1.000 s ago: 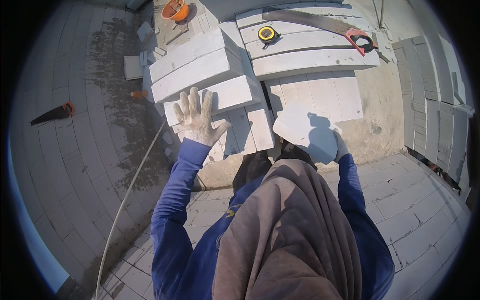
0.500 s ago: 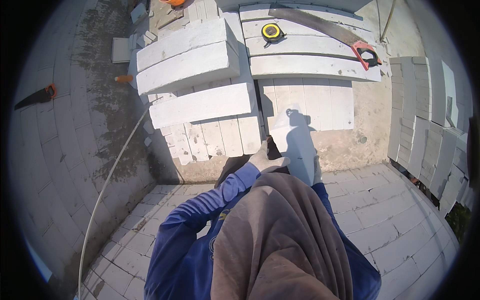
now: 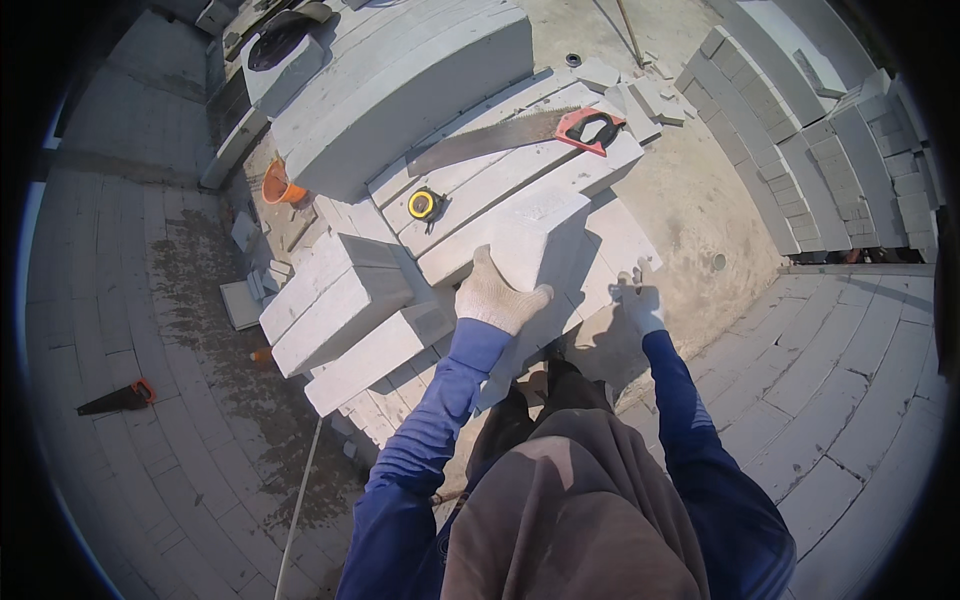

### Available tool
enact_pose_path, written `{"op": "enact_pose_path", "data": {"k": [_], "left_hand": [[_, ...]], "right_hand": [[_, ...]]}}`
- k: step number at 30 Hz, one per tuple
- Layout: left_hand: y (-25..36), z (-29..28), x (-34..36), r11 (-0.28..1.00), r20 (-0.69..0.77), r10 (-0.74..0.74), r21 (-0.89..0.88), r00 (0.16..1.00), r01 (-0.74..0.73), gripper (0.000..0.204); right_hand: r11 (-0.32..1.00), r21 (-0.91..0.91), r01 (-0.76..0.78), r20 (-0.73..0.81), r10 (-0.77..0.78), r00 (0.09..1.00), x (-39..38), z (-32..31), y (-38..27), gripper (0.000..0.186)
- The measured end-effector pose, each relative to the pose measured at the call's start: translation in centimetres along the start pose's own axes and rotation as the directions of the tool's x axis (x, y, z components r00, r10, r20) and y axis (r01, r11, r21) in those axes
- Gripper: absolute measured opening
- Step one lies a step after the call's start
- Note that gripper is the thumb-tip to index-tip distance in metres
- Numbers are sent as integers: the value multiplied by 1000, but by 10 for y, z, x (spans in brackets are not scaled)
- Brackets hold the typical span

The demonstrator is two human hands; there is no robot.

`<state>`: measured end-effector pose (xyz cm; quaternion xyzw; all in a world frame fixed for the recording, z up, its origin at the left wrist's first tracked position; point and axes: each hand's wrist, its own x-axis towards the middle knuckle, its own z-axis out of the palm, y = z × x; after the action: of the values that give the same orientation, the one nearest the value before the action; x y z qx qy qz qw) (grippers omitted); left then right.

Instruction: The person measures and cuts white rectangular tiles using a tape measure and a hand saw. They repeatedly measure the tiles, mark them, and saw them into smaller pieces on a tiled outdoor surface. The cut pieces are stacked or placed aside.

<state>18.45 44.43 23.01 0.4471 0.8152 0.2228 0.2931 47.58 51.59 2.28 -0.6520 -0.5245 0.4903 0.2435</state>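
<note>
A pale block (image 3: 545,232), like lightweight concrete, stands on the stacked blocks in front of me. My left hand (image 3: 500,293), in a light work glove, grips its near left edge, with the thumb stretched across the near side. My right hand (image 3: 640,300), gloved too, is off to the right of that block, apart from it, fingers spread and holding nothing. Just beyond the block, a saw (image 3: 520,138) with a red and black handle lies across a row of blocks. A yellow and black tape measure (image 3: 425,205) sits left of the saw.
More blocks (image 3: 335,300) are piled at the left, and a large one (image 3: 400,95) stands behind. An orange bucket (image 3: 280,184) is at the far left. Another handsaw (image 3: 117,397) lies on the left-hand block surface. Tall stacks (image 3: 790,170) line the right side.
The block has come up from beside my body onto the stack. My left hand has moved forward onto its edge; my right hand is away from it. The view has turned.
</note>
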Motion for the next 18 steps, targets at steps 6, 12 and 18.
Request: {"op": "enact_pose_path", "data": {"k": [6,12,18], "left_hand": [[69,-41,74,874,191,228,393,955,-287,90],[90,-12,144,680,332,164,644,929,-351,86],[64,26,185,749,323,299,503,898,-431,89]], "right_hand": [[524,-769,366,100,-467,878,176,9,-151,71],[162,-901,401,339,-312,888,220,22,-197,55],[-54,-716,696,629,-483,609,212,-9,-180,34]]}}
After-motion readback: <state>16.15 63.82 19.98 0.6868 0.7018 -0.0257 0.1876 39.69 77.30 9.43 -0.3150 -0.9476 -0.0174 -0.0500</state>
